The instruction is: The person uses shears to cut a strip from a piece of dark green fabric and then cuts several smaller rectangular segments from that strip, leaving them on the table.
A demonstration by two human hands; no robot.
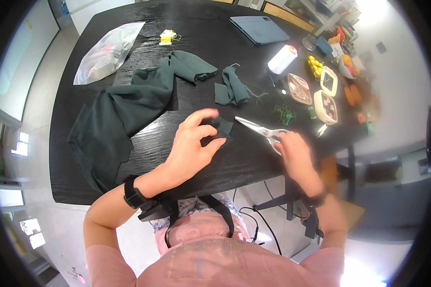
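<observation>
My right hand (296, 152) grips the handles of a pair of scissors (254, 125), whose closed blades point to the far left over the table. My left hand (195, 143) is curved with its fingers apart, just above a small dark green fabric scrap (224, 128); no firm grip on it shows. Beyond the scrap lies a folded dark green fabric piece (234, 87) with loose threads beside it. To the left, a large crumpled dark green cloth (124, 106) spreads across the table, partly at its near edge.
On the black table (196, 178) stand a clear plastic bag (109, 52), yellow thread on a card (166, 37), a grey tablet case (259, 29) and a white thread cone (282, 59). At right are green thread tangles (285, 115), an oval case (299, 89) and an opened sewing box (325, 107).
</observation>
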